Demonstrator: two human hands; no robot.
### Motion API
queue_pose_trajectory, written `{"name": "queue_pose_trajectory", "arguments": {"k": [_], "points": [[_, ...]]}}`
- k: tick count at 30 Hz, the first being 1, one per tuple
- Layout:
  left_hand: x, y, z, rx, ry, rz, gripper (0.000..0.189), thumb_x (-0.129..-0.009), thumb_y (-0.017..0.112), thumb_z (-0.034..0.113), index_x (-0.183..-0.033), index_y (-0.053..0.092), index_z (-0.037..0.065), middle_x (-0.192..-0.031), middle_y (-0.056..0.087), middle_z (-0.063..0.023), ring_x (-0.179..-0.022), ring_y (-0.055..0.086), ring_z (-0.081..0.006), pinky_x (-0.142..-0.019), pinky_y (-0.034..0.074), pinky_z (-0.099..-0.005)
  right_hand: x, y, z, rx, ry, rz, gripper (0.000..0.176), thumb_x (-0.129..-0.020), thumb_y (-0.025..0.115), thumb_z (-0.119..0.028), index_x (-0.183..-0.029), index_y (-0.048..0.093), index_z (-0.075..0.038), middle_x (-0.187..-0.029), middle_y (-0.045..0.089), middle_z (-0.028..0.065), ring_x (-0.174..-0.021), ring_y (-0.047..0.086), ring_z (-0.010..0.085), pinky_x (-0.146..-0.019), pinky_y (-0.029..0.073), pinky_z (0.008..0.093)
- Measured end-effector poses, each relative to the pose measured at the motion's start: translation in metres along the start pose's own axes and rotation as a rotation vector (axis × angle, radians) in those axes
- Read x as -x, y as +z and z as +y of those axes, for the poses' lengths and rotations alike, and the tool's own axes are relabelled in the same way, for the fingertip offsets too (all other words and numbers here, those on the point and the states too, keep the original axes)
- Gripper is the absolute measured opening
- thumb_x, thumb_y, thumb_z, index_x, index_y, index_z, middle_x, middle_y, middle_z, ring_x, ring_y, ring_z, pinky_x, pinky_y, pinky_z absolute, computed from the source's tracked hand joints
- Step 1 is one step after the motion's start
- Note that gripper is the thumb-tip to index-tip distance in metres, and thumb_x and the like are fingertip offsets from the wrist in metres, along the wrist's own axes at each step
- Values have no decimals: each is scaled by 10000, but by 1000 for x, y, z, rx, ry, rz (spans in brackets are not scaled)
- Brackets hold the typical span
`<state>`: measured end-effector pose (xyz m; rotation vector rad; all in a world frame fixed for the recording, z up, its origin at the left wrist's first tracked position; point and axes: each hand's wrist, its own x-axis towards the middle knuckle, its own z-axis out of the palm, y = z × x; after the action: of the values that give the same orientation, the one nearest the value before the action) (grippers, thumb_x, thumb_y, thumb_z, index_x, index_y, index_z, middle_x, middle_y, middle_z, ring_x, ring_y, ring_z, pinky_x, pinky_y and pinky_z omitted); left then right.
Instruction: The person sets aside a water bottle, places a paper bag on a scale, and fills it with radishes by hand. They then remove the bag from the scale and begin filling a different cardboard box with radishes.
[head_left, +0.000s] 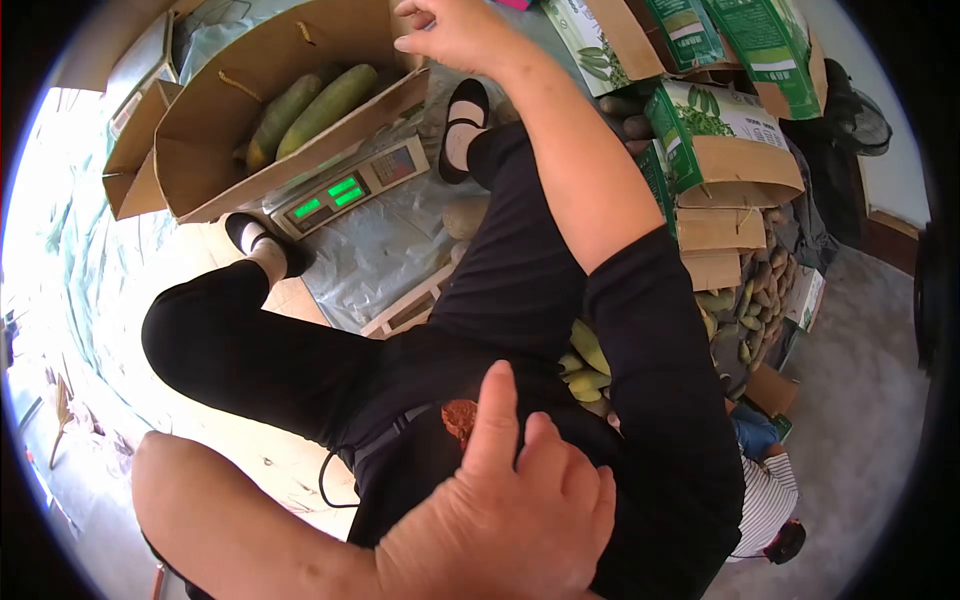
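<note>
My right hand (450,35) reaches to the top of the view beside the rim of a brown cardboard gift box (290,190) with string handles. Its thumb and fingers look apart and nothing shows between them; the frame edge cuts part of it off. Inside the box lie long green melons (325,112), yellowish at the ends. The box rests on a digital scale (350,190) with lit green displays. My left hand (510,490) hovers before my lap, thumb up and fingers loosely bent, with nothing visible in it. A red-brown patch (459,420) shows behind the thumb.
Green-and-white printed boxes (725,125) stand at the upper right. Below them lies a pile of brown and yellow-green produce (765,300). More yellow-green melons (587,365) lie beside my right leg. Plastic sheeting (370,265) covers the floor. A person in a striped top (768,495) is at the lower right.
</note>
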<state>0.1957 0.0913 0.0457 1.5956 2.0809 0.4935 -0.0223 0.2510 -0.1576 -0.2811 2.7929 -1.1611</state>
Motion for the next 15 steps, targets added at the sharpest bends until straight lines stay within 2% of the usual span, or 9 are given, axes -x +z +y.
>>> {"name": "queue_pose_trajectory", "arguments": {"k": [1, 4, 6, 7, 8, 10, 12, 14, 15], "points": [[2, -5, 0, 0, -9, 2, 315, -789, 528, 260, -1046, 642, 119, -840, 595, -30, -874, 541, -211, -997, 306, -533, 0, -1, 2, -11, -4, -2, 434, -748, 666, -212, -1126, 566, -22, -965, 630, 155, -908, 601, 286, -777, 469, 372], [-2, -18, -14, -49, -13, -170, 309, -790, 534, 278, -1035, 646, 128, -874, 595, -35, -950, 532, -230, -1006, 301, -557, 0, -6, -4, -4, 23, -31, 432, -747, 666, -204, -1125, 565, -22, -981, 631, 159, -919, 602, 283, -787, 469, 366], [-2, -20, -33, 86, 35, -223, 373, -805, 478, 295, -1077, 601, 71, -1004, 602, -60, -1088, 527, -267, -959, 376, -529, -1, -4, -2, -36, 42, -28, 435, -740, 667, -193, -1127, 565, -23, -988, 631, 158, -930, 601, 277, -805, 467, 358], [9, 5, -42, 86, -5, -123, 242, -818, 505, 219, -955, 690, 142, -744, 565, -41, -867, 574, -226, -923, 375, -559, -4, -1, 5, -73, 19, 9, 435, -734, 666, -186, -1125, 567, -23, -982, 631, 161, -923, 604, 270, -799, 471, 354], [15, 1, -54, 91, -17, -128, 242, -818, 505, 219, -955, 690, 142, -744, 565, -41, -867, 574, -226, -923, 375, -559, -7, 1, 10, -110, -2, 46, 435, -729, 666, -178, -1122, 569, -22, -977, 632, 164, -916, 608, 264, -793, 475, 349], [29, -5, -88, 119, -82, -183, 224, -760, 634, 292, -807, 681, 78, -972, 634, -28, -969, 560, -197, -927, 389, -507, -12, 2, 20, -141, -23, 55, 411, -726, 664, -172, -1098, 580, -17, -953, 634, 167, -890, 612, 260, -767, 481, 352], [55, -4, -125, 149, -164, 85, 200, -782, 651, 255, -728, 679, 65, -956, 651, -24, -943, 567, -175, -941, 400, -417, -14, 2, 21, -173, -52, 70, 389, -723, 662, -165, -1073, 591, -12, -929, 637, 170, -864, 617, 255, -742, 487, 355], [71, -14, -154, 654, -684, 249, 165, -822, 613, 208, -843, 693, 66, -976, 659, -19, -1001, 568, -160, -921, 405, -314, -11, -5, 15, 31, -4, 138, 313, -726, 657, -164, -992, 612, -5, -873, 640, 167, -812, 621, 251, -692, 488, 355], [86, -13, -177, 658, -764, 402, 179, -841, 590, 200, -904, 686, 63, -1004, 656, -22, -1001, 566, -152, -903, 401, -284, -13, -4, 20, 13, -25, 157, 272, -732, 664, -186, -934, 618, -8, -837, 641, 158, -784, 619, 257, -678, 482, 357]]}}
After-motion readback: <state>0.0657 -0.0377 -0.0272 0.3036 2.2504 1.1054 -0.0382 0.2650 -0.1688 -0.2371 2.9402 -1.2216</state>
